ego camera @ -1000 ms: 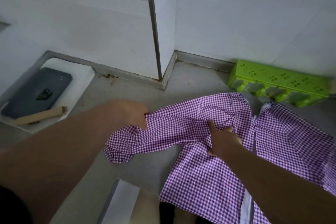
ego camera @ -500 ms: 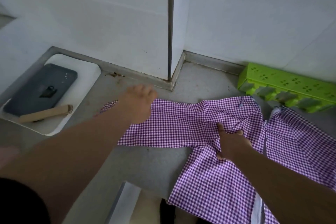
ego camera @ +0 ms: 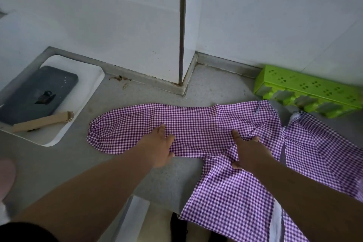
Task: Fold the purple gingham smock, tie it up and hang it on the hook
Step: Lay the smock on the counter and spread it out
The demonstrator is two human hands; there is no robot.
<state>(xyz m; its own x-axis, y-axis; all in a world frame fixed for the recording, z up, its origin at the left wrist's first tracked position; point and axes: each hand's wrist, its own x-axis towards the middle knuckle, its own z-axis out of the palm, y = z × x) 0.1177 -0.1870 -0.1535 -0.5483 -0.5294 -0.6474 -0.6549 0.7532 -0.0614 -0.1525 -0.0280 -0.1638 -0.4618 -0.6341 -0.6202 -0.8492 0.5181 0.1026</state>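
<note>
The purple gingham smock (ego camera: 231, 186) lies spread on the grey counter (ego camera: 64, 165), its body hanging over the front edge. One sleeve (ego camera: 137, 125) stretches flat to the left, cuff at the far left end. My left hand (ego camera: 158, 146) rests flat on the sleeve near its middle, fingers straight. My right hand (ego camera: 248, 150) presses on the cloth where the sleeve meets the body, thumb spread, with a fold of fabric bunched beside its fingers. No hook is in view.
A white tray (ego camera: 86, 88) at the left holds a dark grey slab (ego camera: 37, 94) and a cardboard strip (ego camera: 43, 122). A green perforated plastic rack (ego camera: 308, 86) lies at the back right against the white wall. A metal pole (ego camera: 183, 25) runs down the wall corner.
The sleeve, bunched a second ago, has been pulled out straight to the left and laid flat. My left hand let go of it and now lies on it. My right hand stayed put.
</note>
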